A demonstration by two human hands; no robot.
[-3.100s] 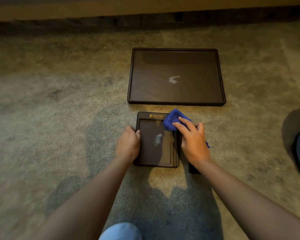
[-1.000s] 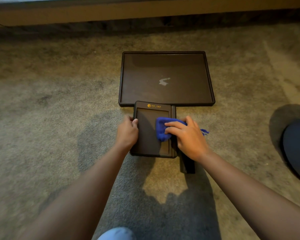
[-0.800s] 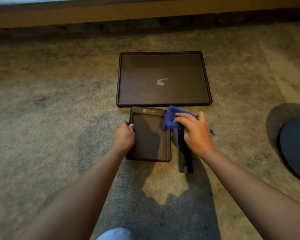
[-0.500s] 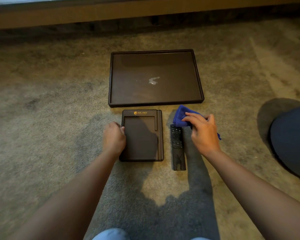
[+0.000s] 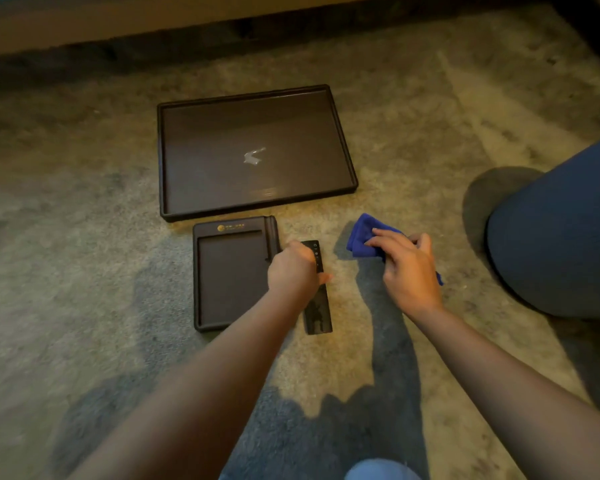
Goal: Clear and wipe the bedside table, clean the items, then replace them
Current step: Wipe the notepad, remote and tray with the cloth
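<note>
A small dark tray (image 5: 229, 271) with a gold logo lies on the carpet. To its right lies a black remote control (image 5: 317, 310), and my left hand (image 5: 295, 273) is closed around its upper half. My right hand (image 5: 407, 268) holds a blue cloth (image 5: 362, 237) bunched against the carpet, right of the remote and apart from it. A large dark tray (image 5: 347, 168) sits just beyond the small one, with a pale reflection at its centre.
Everything rests on a grey-beige carpet (image 5: 84, 271). A low wooden edge with a dark gap below (image 5: 222, 32) runs along the top. My knee in dark blue trousers (image 5: 561, 237) fills the right side.
My left hand left the small tray's left edge and crossed over to grasp the remote. My right hand carried the blue cloth off the tray and out to the right of the remote.
</note>
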